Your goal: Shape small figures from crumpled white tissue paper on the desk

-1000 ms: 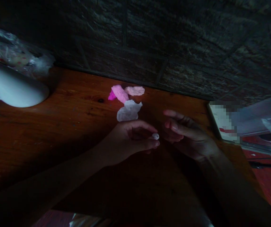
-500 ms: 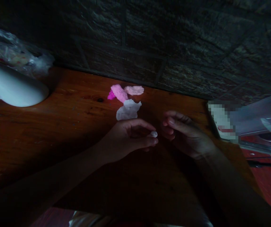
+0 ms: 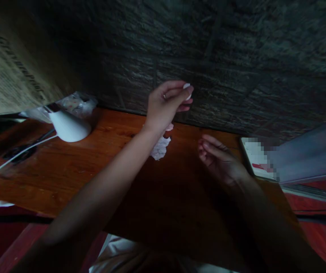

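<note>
My left hand [image 3: 165,100] is raised in front of the dark wall, its thumb and fingers pinching a small white piece [image 3: 188,91] that looks like soft clay. Lower and to the right, my right hand [image 3: 218,159] hovers over the table with loosely curled fingers and nothing visible in them. Below my left wrist lies a crumpled whitish sheet-like lump [image 3: 160,148] on the wood. A bit of a pink lump [image 3: 170,127] shows just behind it; my left wrist hides the rest.
A white cone-shaped lamp-like object [image 3: 70,127] with a white cable stands on the wooden table [image 3: 106,151] at left. Behind it are clear plastic wrapping [image 3: 80,104] and a printed brown paper surface [image 3: 15,64]. A translucent bin-like panel [image 3: 311,151] and a blurred-out white box [image 3: 258,159] are at right.
My left hand has risen and moved toward the wall with the white piece, now covering most of the pink lumps. My right hand stays nearly in place. The view has shifted, showing more at left.
</note>
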A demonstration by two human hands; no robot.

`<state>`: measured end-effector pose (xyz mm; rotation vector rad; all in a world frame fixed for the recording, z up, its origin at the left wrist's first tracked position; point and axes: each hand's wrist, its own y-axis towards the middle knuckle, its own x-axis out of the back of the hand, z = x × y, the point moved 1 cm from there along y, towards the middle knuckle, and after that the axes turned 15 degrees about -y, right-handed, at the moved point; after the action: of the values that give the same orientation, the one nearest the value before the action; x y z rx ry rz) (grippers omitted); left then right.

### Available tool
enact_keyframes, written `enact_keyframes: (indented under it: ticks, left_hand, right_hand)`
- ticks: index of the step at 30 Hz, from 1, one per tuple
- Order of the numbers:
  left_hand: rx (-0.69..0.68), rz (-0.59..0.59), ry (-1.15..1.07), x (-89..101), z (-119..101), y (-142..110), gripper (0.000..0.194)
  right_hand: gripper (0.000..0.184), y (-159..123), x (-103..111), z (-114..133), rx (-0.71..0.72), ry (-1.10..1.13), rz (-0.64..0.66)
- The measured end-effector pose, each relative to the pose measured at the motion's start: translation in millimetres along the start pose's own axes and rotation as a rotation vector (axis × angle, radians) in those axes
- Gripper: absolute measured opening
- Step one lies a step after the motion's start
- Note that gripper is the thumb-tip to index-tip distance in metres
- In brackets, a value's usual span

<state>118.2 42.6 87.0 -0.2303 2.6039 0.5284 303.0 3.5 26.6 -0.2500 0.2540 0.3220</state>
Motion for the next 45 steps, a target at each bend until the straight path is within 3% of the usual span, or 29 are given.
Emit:
enact_keyframes:
  ticks: [3, 6, 7, 9, 12, 16, 19, 26, 45]
  left_hand:
    - [0.017, 0.115, -0.039, -10.9, 6.1, -4.3, 0.015]
    - [0.234, 0.37, -0.015, 7.6, 11.3, -42.4, 0.026]
    - [0.306, 0.407, -0.026, 18.5, 12.4, -58.5, 0.029]
    - [0.458, 0.39, -0.029, 41.0, 14.6, -88.8, 0.032]
    - [0.627, 0.262, -0.074, 61.6, 19.6, -120.9, 0.036]
    - [0.857, 0.305, -0.141, 61.0, 27.0, -139.5, 0.039]
    - [0.944, 0.319, -0.164, 59.8, 26.6, -142.2, 0.038]
    - [0.958, 0.285, -0.23, 66.9, 24.7, -139.4, 0.031]
    - [0.953, 0.269, -0.212, 62.4, 20.4, -132.4, 0.032]
  right_hand:
    - [0.038, 1.2, 3.4, 3.1, 0.028, 0.018, 0.039]
    - [0.034, 1.6, 7.0, 6.7, 0.067, 0.01, 0.075]
    - [0.033, 1.5, 7.7, 7.3, 0.075, 0.003, 0.077]
    - [0.033, 0.2, 7.5, 7.1, 0.078, -0.008, 0.067]
    - [0.032, -4.0, 2.7, 2.8, 0.046, -0.034, 0.04]
    - [0.029, -12.0, -7.6, -4.1, -0.005, -0.086, 0.029]
    - [0.029, -16.3, -12.7, -6.1, -0.021, -0.088, 0.034]
    - [0.025, -23.6, -13.9, -10.6, -0.097, -0.122, 0.077]
    - [0.024, -21.5, -10.3, -12.3, -0.049, -0.18, 0.103]
